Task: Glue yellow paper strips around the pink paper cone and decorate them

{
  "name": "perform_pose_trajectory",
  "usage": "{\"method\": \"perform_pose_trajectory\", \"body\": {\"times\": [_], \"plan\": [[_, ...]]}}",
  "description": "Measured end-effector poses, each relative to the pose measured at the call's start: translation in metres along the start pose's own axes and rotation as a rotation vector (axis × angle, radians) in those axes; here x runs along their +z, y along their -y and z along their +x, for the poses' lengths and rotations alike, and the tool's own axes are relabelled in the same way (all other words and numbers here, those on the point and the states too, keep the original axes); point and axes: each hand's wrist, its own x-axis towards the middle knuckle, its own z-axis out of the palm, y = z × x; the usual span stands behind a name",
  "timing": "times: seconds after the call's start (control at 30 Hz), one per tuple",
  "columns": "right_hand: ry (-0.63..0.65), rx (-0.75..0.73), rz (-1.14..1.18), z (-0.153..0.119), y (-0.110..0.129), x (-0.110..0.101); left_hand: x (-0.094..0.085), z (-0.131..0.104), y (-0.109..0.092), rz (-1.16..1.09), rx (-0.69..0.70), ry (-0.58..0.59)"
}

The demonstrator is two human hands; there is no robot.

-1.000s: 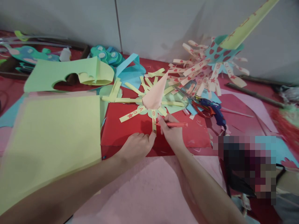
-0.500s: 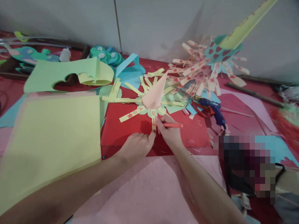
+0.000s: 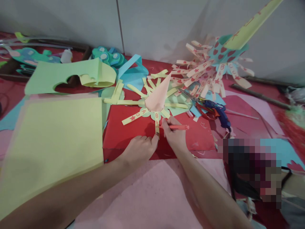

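A pink paper cone [image 3: 157, 95] stands on a green scalloped base with yellow strips spreading out around it. The front paper strip [image 3: 157, 118] bears a red "B" and "b"; the strip to its left has "A", "a" and a star. My left hand [image 3: 140, 148] is closed, its fingertips gripping the near end of the lettered strip. In my right hand [image 3: 175, 136] is a red marker [image 3: 179, 127], held between closed fingers. Its tip points left at the strip, just below the "b"; whether it touches I cannot tell. A red box [image 3: 128, 135] lies underneath.
Yellow sheets [image 3: 62, 136] lie at left, a pink sheet [image 3: 152, 194] in front. A blue glue gun [image 3: 220, 113] and scissors [image 3: 206, 111] rest at right. Behind them stands a decorated paper piece [image 3: 219, 55] with lettered strips. A pixelated patch covers the lower right.
My right hand and the marker have shifted slightly right, uncovering more of the "b" on the strip. My left hand stays at the strip's end.
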Motion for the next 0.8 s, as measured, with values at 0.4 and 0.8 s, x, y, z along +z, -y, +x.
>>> {"method": "perform_pose_trajectory", "body": {"times": [0.4,0.8], "plan": [[0.070,-0.025,0.015,-0.0002,0.0059,-0.0014,-0.0010,-0.0004,-0.0001,-0.053,-0.024,0.004],[0.052,-0.006,-0.018,0.0000,0.0037,-0.0015,0.0016,-0.0007,0.0002,-0.039,-0.023,-0.010]]}}
